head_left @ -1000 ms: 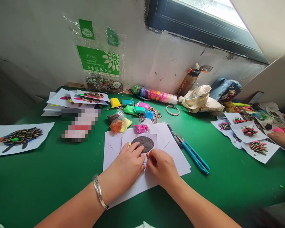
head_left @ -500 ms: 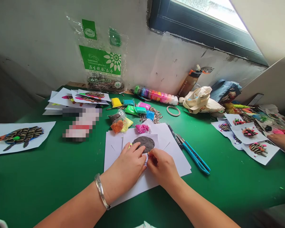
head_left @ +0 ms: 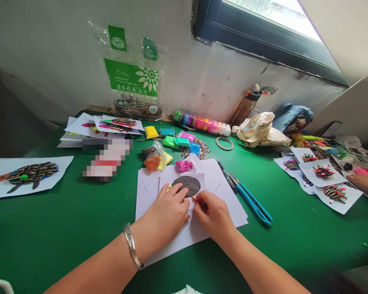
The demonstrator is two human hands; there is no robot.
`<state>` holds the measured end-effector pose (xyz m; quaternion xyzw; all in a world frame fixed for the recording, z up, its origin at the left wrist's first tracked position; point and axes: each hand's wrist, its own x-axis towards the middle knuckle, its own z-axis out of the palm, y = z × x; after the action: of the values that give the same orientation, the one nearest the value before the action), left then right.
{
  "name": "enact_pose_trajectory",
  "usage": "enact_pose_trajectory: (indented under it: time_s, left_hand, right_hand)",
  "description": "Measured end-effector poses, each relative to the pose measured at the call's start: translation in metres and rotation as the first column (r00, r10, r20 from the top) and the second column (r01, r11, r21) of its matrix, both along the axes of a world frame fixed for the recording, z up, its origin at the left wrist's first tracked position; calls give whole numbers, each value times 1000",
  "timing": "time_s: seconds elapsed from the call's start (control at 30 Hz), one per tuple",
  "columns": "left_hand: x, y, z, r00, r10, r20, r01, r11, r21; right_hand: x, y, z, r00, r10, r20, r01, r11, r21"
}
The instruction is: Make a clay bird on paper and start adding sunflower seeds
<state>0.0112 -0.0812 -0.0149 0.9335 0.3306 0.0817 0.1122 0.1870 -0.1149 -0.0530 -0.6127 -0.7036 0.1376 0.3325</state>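
Observation:
A flat dark grey oval of clay lies on a small white sheet, with a bit of yellow-green clay at its left end. My left hand rests on the sheet, fingers stretched out over the oval's lower left edge. Just below the oval is a small orange clay piece. My right hand is closed in a pinch right beside that piece; what its fingertips hold, if anything, is hidden.
Bagged coloured clay and sunflower seeds lie beyond the paper. A blue utility knife is on the right, near a tape roll. Seed pictures flank both sides. Another person's hand is at far right.
My right fingertips have drawn slightly right, off the orange clay piece, so more of it shows. My left hand stays on the sheet. The whole view has shifted a little.

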Motion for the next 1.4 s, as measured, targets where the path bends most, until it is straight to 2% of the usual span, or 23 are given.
enact_pose_trajectory:
  time_s: [0.17,0.63,0.8,1.4]
  left_hand:
    - [-2,1,-3,999,-18,29,18,1000,24]
    - [1,0,-2,1000,8,-10,-8,1000,-6]
    - [0,0,-2,1000,16,4,-17,1000,9]
    - [1,0,-2,1000,20,8,-20,1000,-4]
  right_hand:
    - [8,-2,1,996,-51,-69,49,998,-30]
    - [4,1,-2,997,41,72,-38,999,-35]
    - [5,0,0,998,38,49,-38,999,5]
    - [6,0,-2,993,83,79,-81,996,-25]
